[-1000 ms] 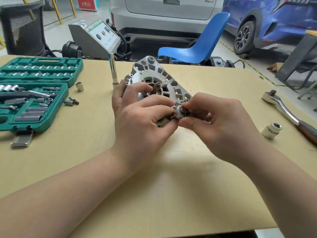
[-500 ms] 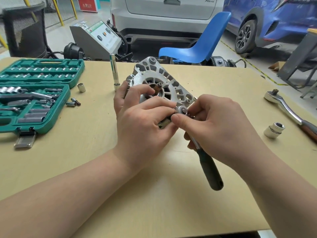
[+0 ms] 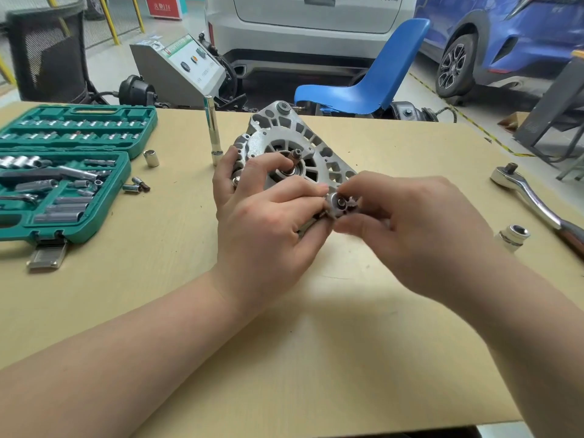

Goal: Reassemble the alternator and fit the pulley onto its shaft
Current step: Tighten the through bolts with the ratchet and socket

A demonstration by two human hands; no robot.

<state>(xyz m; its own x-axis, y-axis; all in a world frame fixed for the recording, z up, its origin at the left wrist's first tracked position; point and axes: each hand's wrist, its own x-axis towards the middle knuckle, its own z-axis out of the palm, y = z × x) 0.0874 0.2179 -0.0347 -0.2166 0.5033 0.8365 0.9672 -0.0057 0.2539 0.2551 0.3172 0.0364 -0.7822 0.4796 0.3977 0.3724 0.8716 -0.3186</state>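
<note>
Your right hand (image 3: 420, 235) has its thumb and fingertips pinched around a small round metal head (image 3: 339, 205) at the centre of the frame, most likely a small ratchet or driver head sitting on a fastener at the lower edge of the housing; what lies under it is hidden. Your left hand (image 3: 268, 222) closes around the near side of the alternator (image 3: 284, 143), fingers curled over its face and thumb pressed in beside that same metal head, so both hands meet there and neither is free. The alternator stands tilted on the table (image 3: 316, 358) just above centre, its ribbed front housing facing you and its bare shaft (image 3: 296, 154) poking out with no pulley on it. You appear to be running in a housing bolt, so the reassembly step is in hand and the pulley step has not begun; I can't pick out the pulley anywhere. Next you need to keep the body steady with your left hand while the right turns the fastener home squarely. Further out, the large ratchet (image 3: 531, 197) and a loose socket (image 3: 513, 237) lie at the right, and the green socket case (image 3: 63, 175) sits open at the left.
</note>
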